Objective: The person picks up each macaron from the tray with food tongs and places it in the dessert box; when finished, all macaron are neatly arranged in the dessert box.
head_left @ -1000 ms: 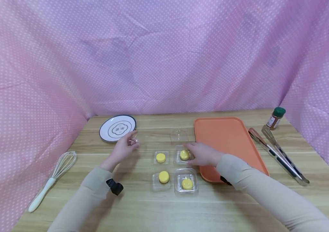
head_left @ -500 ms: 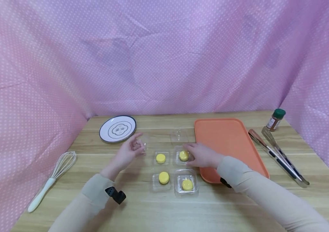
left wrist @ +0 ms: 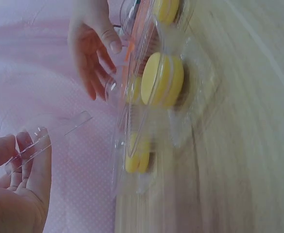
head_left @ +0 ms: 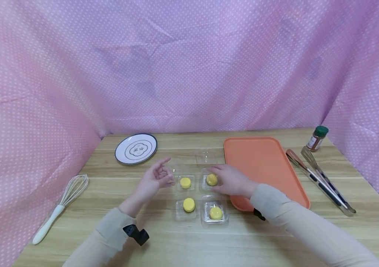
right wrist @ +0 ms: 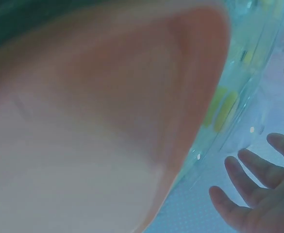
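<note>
Several yellow macarons sit in small clear plastic boxes in front of me. My left hand (head_left: 154, 178) pinches a clear plastic lid (left wrist: 66, 128) between thumb and fingers. It holds the lid at the left of the back-left box, whose macaron (head_left: 185, 183) lies inside. My right hand (head_left: 234, 180) is at the back-right box, around the right side of its macaron (head_left: 211, 180); its fingers look loosely extended in the left wrist view. Whether they touch the box is unclear. Nearer to me are the front-left macaron (head_left: 188, 204) and the front-right macaron (head_left: 215, 213).
An orange tray (head_left: 259, 155) lies on the right, partly under my right forearm. Beyond it are tongs (head_left: 319, 180), a slotted turner (head_left: 313, 157) and a green-capped jar (head_left: 317, 139). At left are a whisk (head_left: 61, 207) and a plate (head_left: 127, 154). Another clear lid (head_left: 206, 155) lies behind the boxes.
My left hand has moved right and toward me, carrying the clear lid from near the plate to the back-left box. My right hand has stayed almost in place by the back-right box.
</note>
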Tool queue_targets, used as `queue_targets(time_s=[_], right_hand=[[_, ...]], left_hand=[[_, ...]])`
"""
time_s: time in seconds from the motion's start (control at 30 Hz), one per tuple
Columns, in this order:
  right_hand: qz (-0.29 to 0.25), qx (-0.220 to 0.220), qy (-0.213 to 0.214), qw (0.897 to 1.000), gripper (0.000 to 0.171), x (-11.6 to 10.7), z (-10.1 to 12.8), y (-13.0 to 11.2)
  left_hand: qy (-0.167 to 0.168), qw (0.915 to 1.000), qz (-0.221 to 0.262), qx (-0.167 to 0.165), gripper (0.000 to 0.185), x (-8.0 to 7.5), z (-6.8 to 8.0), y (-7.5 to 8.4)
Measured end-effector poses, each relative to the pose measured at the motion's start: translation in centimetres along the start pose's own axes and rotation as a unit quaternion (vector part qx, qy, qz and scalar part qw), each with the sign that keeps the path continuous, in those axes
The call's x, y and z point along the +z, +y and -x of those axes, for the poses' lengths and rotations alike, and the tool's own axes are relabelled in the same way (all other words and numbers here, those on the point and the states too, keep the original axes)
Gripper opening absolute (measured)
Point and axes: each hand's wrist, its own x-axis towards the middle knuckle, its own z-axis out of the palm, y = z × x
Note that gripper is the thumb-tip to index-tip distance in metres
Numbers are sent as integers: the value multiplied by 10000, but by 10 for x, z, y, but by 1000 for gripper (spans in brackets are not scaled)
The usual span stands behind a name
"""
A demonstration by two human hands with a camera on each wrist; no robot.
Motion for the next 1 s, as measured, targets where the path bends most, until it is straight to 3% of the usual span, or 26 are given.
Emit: queue_targets(time_s=[0.27,0.63,1.0], right_hand=[[5,-183,610,9980,68,3,3,-15],[7,-659,1227,9903,80,8,6,-32],[-16,-586,1569,9859,85,12,7,-40]], left_hand=[[-194,9982,552,120,67,8,7,-3],[-213,9959,855,192,65,22,6,-4],[-319,9922,1138,397,62,35,5,-4]])
